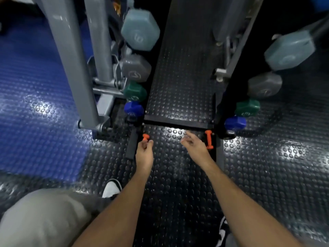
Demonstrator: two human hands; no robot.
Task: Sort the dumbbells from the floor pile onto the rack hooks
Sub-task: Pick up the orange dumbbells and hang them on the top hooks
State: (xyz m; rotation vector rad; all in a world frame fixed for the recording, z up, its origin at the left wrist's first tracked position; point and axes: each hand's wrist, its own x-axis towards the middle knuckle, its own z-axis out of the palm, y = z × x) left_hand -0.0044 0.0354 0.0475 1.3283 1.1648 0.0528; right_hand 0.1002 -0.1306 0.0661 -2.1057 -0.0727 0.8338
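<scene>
Studded black rubber floor (178, 175), blue section left | left hand (144, 154) fingers curled round orange dumbbell (145, 136) | right hand (193, 144) fingers loosely spread, holding nothing | rack (220, 107) ahead

Glossy studded rubber floor (258, 175); smooth grey metal rack post (71, 59); matt coated dumbbells (140, 30)
</scene>
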